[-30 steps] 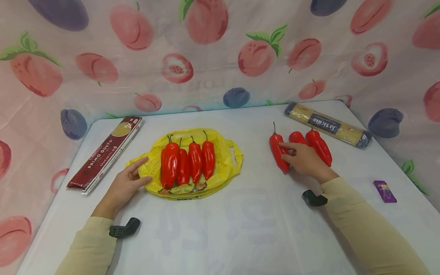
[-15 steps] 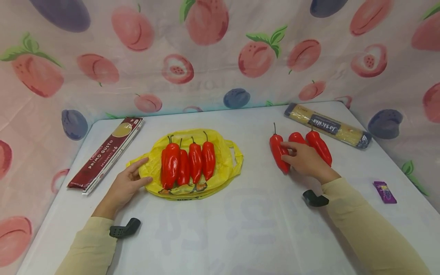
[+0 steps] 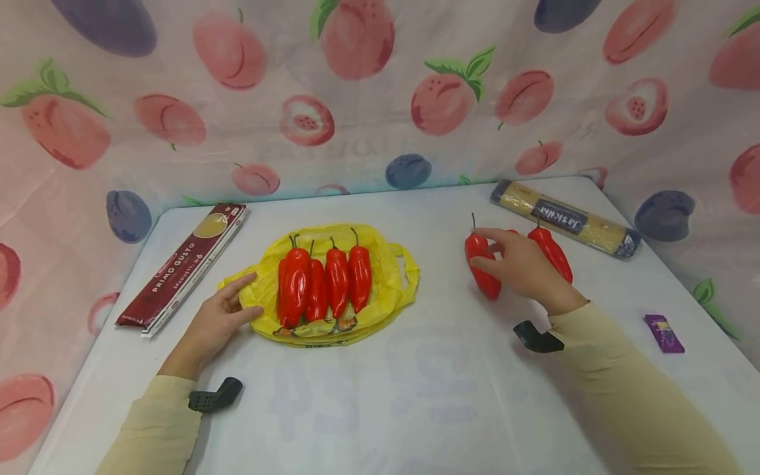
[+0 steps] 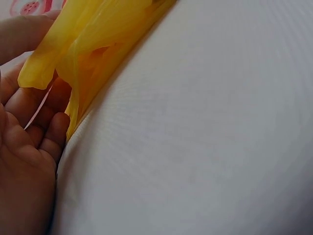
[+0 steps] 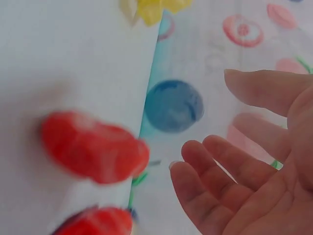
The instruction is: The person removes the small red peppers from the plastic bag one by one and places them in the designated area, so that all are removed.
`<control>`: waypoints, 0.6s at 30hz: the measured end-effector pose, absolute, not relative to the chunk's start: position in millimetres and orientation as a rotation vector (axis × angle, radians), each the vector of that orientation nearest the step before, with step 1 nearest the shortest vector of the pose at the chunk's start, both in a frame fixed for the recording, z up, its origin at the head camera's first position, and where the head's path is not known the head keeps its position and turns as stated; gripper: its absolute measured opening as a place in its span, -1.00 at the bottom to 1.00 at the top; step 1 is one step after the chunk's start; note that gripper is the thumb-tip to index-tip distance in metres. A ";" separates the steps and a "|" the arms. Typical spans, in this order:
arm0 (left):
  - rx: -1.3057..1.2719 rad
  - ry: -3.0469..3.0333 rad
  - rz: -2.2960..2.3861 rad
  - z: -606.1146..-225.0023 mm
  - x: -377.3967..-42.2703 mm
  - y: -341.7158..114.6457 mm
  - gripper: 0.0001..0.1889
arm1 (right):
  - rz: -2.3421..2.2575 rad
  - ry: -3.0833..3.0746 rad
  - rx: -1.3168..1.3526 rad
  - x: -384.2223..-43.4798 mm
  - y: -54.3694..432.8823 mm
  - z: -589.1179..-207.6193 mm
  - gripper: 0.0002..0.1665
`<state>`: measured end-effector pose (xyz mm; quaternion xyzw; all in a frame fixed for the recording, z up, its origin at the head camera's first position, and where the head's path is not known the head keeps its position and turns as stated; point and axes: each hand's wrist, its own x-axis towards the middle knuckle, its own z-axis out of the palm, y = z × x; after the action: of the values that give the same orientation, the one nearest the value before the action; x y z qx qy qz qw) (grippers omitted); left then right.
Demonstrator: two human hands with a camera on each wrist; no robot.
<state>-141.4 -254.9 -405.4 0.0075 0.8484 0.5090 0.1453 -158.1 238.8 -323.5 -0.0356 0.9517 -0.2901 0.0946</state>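
On a yellow plastic bag (image 3: pixel 392 290) lie several glossy red chilli peppers (image 3: pixel 338 280), side by side, stems away from me. My left hand (image 3: pixel 216 326) rests at the bag's left edge, thumb and index finger spread; the left wrist view shows its fingers against the folded plastic (image 4: pixel 88 49). Over a separate red chilli pepper (image 3: pixel 485 282) on the right is my right hand (image 3: pixel 525 267), thumb and fingers apart. The right wrist view shows nothing between them. Another red chilli pepper (image 3: pixel 552 254) lies beyond; one between them is almost hidden behind the hand.
A dark red spaghetti packet (image 3: pixel 184 267) lies at the left. Near the back right edge is a clear packet of long pasta (image 3: pixel 567 218). A small purple sachet (image 3: pixel 664 334) sits at the far right. Fruit-patterned cloth (image 3: pixel 356 152) hangs behind the white table (image 3: pixel 380 409).
My right hand has shifted slightly away from me and left, its thumb and fingers spreading wider over the pepper. It now covers most of the middle pepper. The left hand has stayed put.
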 end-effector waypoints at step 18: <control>0.038 2.474 1.456 -409.0 -142.3 -259.0 -0.20 | -0.997 2.735 -0.501 -177.2 125.1 -333.5 -0.21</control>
<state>-142.3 -259.0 -409.0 0.0132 0.8539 0.5025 0.1348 -177.2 125.1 -333.5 -0.1690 0.9218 -0.3362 0.0935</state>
